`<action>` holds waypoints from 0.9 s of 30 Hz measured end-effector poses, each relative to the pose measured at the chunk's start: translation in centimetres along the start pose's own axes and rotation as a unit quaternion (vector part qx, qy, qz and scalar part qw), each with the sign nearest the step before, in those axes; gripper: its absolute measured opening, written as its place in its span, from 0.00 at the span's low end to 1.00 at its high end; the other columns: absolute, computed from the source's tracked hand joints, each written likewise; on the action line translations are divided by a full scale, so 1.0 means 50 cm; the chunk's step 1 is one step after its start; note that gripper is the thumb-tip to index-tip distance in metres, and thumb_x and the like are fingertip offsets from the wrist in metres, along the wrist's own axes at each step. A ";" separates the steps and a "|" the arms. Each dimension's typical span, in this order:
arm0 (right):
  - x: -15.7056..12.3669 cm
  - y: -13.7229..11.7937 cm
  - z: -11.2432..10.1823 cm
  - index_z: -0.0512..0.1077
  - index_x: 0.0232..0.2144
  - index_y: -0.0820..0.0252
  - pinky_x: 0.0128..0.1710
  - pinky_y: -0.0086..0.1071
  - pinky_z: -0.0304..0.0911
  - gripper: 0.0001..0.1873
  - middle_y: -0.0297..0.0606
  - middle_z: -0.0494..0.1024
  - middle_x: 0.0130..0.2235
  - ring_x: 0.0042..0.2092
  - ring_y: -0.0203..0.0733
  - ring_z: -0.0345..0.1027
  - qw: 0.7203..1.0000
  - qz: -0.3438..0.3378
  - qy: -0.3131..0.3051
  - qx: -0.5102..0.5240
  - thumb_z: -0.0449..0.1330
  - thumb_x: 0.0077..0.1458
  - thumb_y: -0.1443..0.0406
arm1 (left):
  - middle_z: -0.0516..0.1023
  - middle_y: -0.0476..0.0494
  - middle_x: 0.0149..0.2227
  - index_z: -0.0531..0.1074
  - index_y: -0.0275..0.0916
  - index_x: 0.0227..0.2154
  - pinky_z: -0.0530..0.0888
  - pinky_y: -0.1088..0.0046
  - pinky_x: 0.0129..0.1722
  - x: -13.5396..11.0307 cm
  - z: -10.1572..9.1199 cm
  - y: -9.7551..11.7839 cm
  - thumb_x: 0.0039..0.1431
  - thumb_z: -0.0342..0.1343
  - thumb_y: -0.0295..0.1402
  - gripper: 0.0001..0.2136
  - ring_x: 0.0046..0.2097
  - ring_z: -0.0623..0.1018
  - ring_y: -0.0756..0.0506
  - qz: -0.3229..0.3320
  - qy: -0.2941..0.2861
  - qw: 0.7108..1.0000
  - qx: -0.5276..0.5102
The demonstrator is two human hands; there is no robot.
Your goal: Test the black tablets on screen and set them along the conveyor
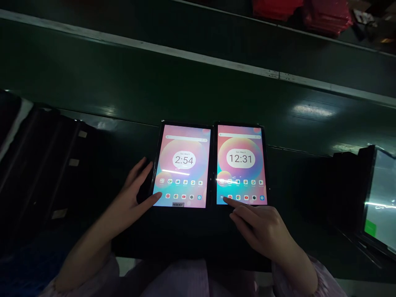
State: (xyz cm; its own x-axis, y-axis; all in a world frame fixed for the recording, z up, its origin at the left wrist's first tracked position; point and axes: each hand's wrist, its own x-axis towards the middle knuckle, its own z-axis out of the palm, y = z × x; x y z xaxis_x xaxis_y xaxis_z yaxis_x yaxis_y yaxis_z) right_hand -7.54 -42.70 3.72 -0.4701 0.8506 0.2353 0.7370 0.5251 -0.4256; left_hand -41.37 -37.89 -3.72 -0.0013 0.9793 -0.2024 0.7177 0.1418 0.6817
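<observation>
Two lit tablets lie side by side on the dark work surface. The left tablet [192, 177] shows 2:54 and has a small label at the bottom of its screen; the right tablet [241, 171] shows 12:31. My left hand [136, 196] is at the left tablet's lower left edge, fingers spread, the thumb over its bottom left corner. My right hand [262, 222] has its index finger stretched onto the lower left of the right tablet's screen, at the bottom row of icons. Its other fingers are curled, holding nothing.
Dark upright trays or cases [62, 165] with small pale labels stand at the left. At the right edge, another screen [382, 198] with a green patch leans at an angle. A pale rail [185, 53] crosses behind the green bench. Red wrapped packs [328, 16] lie at the far right.
</observation>
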 end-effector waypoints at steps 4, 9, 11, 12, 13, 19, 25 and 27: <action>0.002 0.002 0.010 0.82 0.39 0.60 0.22 0.29 0.70 0.18 0.43 0.90 0.46 0.25 0.35 0.79 1.000 0.005 -0.017 -0.001 0.52 0.77 0.68 | 0.57 0.47 0.79 0.68 0.59 0.70 0.83 0.52 0.53 -0.004 -0.016 -0.024 0.60 0.59 0.59 0.36 0.75 0.63 0.24 0.007 -0.021 1.000 -0.003; 0.014 -0.001 0.005 0.81 0.38 0.60 0.20 0.28 0.67 0.20 0.41 0.90 0.42 0.20 0.31 0.74 1.000 0.001 0.004 -0.005 0.51 0.78 0.67 | 0.51 0.48 0.81 0.64 0.59 0.72 0.74 0.47 0.67 -0.006 -0.007 -0.031 0.64 0.57 0.57 0.35 0.79 0.56 0.28 0.049 -0.023 0.999 0.001; 0.016 -0.002 -0.001 0.78 0.34 0.59 0.20 0.27 0.67 0.21 0.41 0.90 0.42 0.20 0.31 0.74 1.000 -0.001 0.014 0.004 0.50 0.78 0.67 | 0.49 0.46 0.81 0.63 0.56 0.73 0.72 0.46 0.68 -0.006 -0.004 -0.028 0.64 0.57 0.57 0.36 0.79 0.55 0.27 0.046 -0.030 0.998 -0.002; 0.015 -0.003 -0.004 0.78 0.33 0.59 0.20 0.27 0.68 0.21 0.41 0.90 0.42 0.20 0.31 0.75 1.000 0.000 0.015 0.008 0.51 0.78 0.68 | 0.49 0.45 0.81 0.62 0.55 0.73 0.72 0.46 0.68 -0.006 -0.004 -0.026 0.64 0.57 0.56 0.37 0.80 0.54 0.27 0.042 -0.036 0.998 -0.004; 0.014 -0.003 -0.005 0.78 0.32 0.58 0.20 0.27 0.69 0.21 0.41 0.90 0.42 0.20 0.31 0.75 1.000 0.002 0.015 0.010 0.51 0.77 0.68 | 0.49 0.44 0.81 0.63 0.54 0.73 0.72 0.45 0.68 -0.005 -0.005 -0.025 0.64 0.57 0.56 0.37 0.80 0.53 0.26 0.038 -0.041 0.998 -0.006; 0.006 -0.005 -0.002 0.80 0.36 0.58 0.23 0.27 0.72 0.18 0.40 0.90 0.42 0.20 0.32 0.75 1.000 0.007 0.009 0.017 0.53 0.75 0.70 | 0.48 0.47 0.82 0.64 0.56 0.72 0.81 0.54 0.57 -0.003 -0.018 -0.022 0.64 0.57 0.56 0.35 0.79 0.56 0.27 0.017 -0.053 0.998 -0.016; 0.010 -0.011 -0.003 0.77 0.33 0.58 0.22 0.27 0.71 0.21 0.39 0.90 0.42 0.22 0.33 0.77 1.000 0.003 0.013 0.010 0.51 0.77 0.68 | 0.49 0.44 0.82 0.66 0.53 0.71 0.85 0.59 0.47 -0.003 -0.023 -0.010 0.62 0.57 0.57 0.36 0.79 0.55 0.23 0.009 -0.057 0.998 -0.017; 0.008 -0.011 -0.003 0.78 0.34 0.59 0.21 0.27 0.71 0.20 0.40 0.90 0.42 0.21 0.32 0.76 1.000 0.000 0.014 0.008 0.51 0.78 0.68 | 0.49 0.45 0.82 0.65 0.54 0.72 0.85 0.60 0.44 -0.004 -0.023 -0.011 0.63 0.57 0.57 0.36 0.78 0.56 0.22 0.015 -0.057 0.998 -0.008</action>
State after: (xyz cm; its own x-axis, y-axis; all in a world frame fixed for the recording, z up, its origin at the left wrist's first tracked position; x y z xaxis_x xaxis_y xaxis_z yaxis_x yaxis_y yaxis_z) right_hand -8.10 -42.64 4.18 -0.4553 0.8515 0.2600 0.7291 0.5242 -0.4401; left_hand -42.56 -37.98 -3.27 0.1005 0.9602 -0.2605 0.7052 0.1159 0.6995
